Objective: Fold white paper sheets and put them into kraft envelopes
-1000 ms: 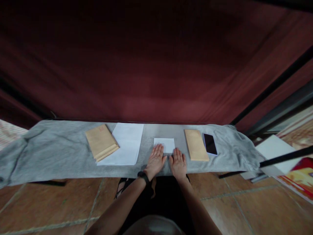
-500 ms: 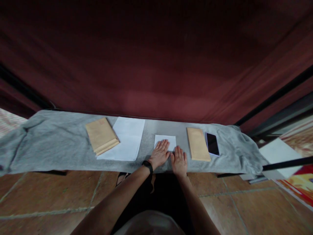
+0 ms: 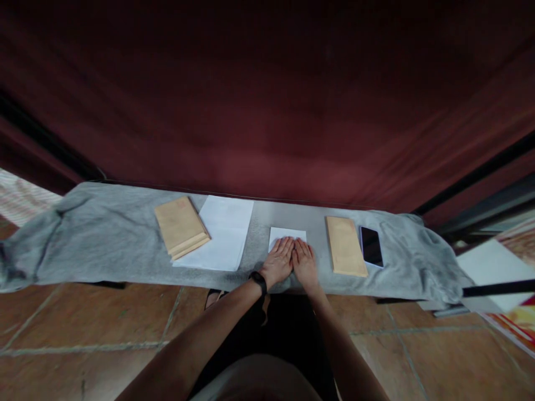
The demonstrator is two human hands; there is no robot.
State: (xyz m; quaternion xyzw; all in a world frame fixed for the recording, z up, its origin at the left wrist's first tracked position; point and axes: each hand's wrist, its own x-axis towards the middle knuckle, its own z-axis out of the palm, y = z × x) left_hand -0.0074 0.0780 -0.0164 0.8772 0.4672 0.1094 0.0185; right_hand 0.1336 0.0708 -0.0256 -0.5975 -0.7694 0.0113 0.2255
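A small white folded-looking sheet of paper (image 3: 288, 231) lies on the grey cloth in front of me. My left hand (image 3: 279, 260), with a dark band at the wrist, rests flat on its lower left part, fingers stretched out. Pressed flat beside it, my right hand (image 3: 305, 263) covers the paper's lower right part. The fingertips of both hands sit close together. Much of the paper's near side is hidden under them.
Left of my hands, a stack of brown envelopes (image 3: 182, 223) overlaps large white sheets (image 3: 229, 231). To the right lie more brown envelopes (image 3: 346, 245) and a phone (image 3: 371, 247). Grey cloth (image 3: 112, 234) covers the narrow table; a dark red curtain (image 3: 267, 133) hangs behind it.
My right hand has moved up onto the paper and closer to my left hand. The whole view has shifted slightly, with the table's things now a little further right.
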